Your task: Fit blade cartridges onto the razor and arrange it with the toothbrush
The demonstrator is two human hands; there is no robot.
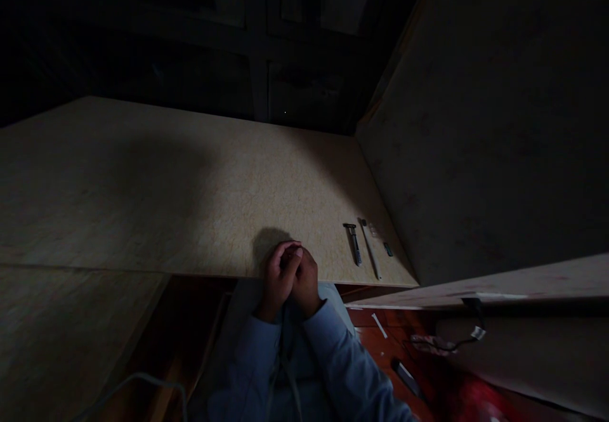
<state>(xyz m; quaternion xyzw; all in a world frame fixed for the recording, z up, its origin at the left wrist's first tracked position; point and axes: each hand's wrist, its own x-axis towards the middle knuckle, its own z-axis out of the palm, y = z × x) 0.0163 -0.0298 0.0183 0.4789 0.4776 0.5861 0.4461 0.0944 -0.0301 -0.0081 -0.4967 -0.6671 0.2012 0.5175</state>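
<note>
- The razor [353, 244] is lying on the bench [190, 206], near the hands at 2 o'clock from them, its dark head pointing toward 12.
- A pale-handled brush [372, 250] is lying just beside the razor, toward 3 o'clock, its dark head also pointing away from the person.
- A small dark item [388, 249] is resting beyond the brush, at 3 o'clock from the hands.
- The left hand [278, 275] and right hand [306, 277] are clasping each other at the bench's near edge, fingers curling closed; whether anything is lying between the palms cannot be told.
- Blue sleeves [342, 352] are covering the forearms toward 6 o'clock.
- A dark panel [476, 124] is standing along the bench's 3 o'clock side.
- A white strip [379, 325] is lying on the reddish floor [375, 346] at 4 o'clock.
</note>
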